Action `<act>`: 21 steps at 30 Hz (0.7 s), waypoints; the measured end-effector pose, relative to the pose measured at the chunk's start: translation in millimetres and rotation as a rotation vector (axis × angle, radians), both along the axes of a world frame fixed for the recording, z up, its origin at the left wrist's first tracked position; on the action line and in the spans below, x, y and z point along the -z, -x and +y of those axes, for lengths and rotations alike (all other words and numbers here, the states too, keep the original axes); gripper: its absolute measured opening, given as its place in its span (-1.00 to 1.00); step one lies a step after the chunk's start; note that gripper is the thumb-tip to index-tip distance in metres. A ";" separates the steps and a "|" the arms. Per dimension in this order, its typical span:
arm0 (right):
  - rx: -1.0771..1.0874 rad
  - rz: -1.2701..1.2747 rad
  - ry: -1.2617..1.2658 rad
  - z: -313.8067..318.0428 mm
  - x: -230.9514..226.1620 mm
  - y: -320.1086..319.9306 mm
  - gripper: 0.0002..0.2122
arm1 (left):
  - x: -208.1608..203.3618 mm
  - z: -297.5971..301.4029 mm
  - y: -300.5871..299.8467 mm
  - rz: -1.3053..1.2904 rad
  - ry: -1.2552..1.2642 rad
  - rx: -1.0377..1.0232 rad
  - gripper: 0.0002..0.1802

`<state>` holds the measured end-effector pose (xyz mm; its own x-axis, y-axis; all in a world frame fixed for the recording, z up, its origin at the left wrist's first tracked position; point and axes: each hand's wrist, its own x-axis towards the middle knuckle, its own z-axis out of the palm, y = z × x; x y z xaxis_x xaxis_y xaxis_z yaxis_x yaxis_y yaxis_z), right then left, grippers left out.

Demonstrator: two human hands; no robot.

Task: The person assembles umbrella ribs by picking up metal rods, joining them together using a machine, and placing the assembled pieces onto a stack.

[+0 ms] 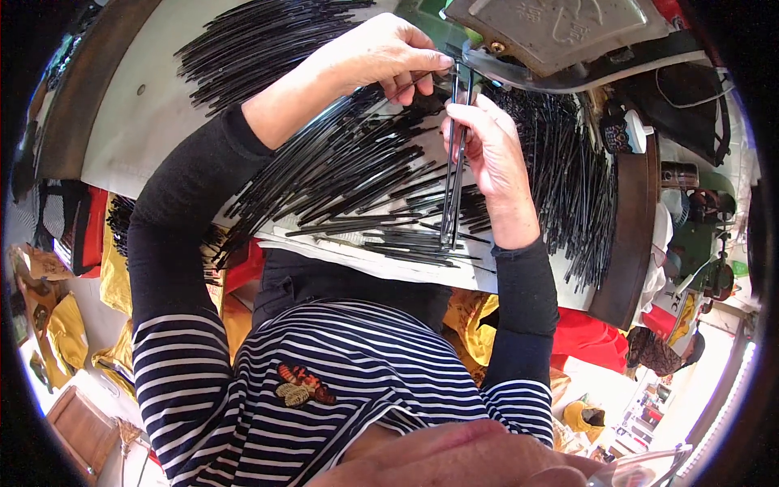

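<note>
My right hand (pixel 489 146) is closed round two long, thin black strips (pixel 451 191), which stand nearly lengthwise to me, their lower ends over the pile. Just left of their top ends, my left hand (pixel 393 61) is pinched, thumb against forefinger, at the tip beside a grey metal machine (pixel 560 32). A thin dark piece shows under its fingers; whether it belongs to the same strips I cannot tell. Loose black strips (pixel 341 166) lie heaped beneath both hands. Another bundle of strips (pixel 268 45) lies at the far left, and a dense bundle (pixel 568 178) at the right.
The white tabletop (pixel 130 122) has dark raised edges at left and right. A pale curved tube (pixel 600 79) runs below the machine plate. Beyond the right edge stand a patterned cup (pixel 623 130) and a dark jar (pixel 679 174). Red cloth (pixel 592 345) and yellow wrapping lie below the table.
</note>
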<state>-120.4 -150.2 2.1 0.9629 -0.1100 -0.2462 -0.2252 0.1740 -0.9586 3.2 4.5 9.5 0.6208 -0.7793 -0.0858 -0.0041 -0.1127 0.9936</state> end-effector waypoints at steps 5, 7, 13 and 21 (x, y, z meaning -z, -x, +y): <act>0.021 -0.031 -0.034 0.3 -2.4 -2.4 -0.87 | -4.3 3.6 3.2 0.034 0.037 0.046 -0.58; 0.006 -0.055 -0.040 2.5 -1.6 -3.1 -0.86 | -3.1 2.8 3.4 0.050 0.020 0.067 -0.59; 0.000 -0.071 -0.046 0.1 -0.3 -3.7 -0.84 | 0.7 -0.1 7.0 0.089 0.013 0.096 -0.66; -0.014 -0.083 -0.001 -3.3 -1.1 -10.3 -0.84 | 3.0 -3.1 4.0 0.032 0.015 0.087 -0.67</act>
<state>-110.1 -153.4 3.2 0.9815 -0.0961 -0.1656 -0.1474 0.1723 -0.9740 -0.8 1.4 6.6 0.5476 -0.8315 -0.0928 0.0185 -0.0989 0.9949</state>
